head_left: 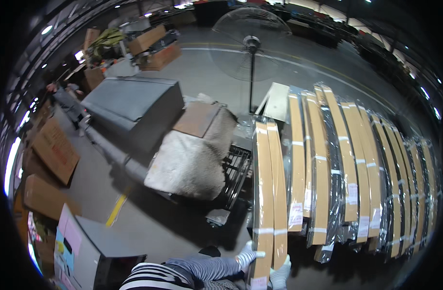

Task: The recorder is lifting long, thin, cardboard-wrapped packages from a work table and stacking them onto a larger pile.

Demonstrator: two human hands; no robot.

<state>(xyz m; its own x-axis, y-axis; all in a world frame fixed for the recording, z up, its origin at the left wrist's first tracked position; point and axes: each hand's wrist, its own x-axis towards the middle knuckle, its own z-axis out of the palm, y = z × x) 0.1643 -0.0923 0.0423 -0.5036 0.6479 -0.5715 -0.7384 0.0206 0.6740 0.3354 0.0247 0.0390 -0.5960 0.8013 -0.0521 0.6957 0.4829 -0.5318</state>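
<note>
A long, narrow brown cardboard package in clear plastic wrap stands close in front of me, two strips wide and bound with white bands. My left hand, in a white glove, grips its left edge near the lower end. On the opposite edge, my right hand presses against the package, its fingers wrapped round the side and partly hidden. A paper label shows at the package's near end. To the right, several similar wrapped packages lean side by side in a long row.
Left of the package stands a black metal frame cart beside a block draped in grey-white cloth. Farther back are a large grey box and a pedestal fan. Cardboard cartons and another person are at the left.
</note>
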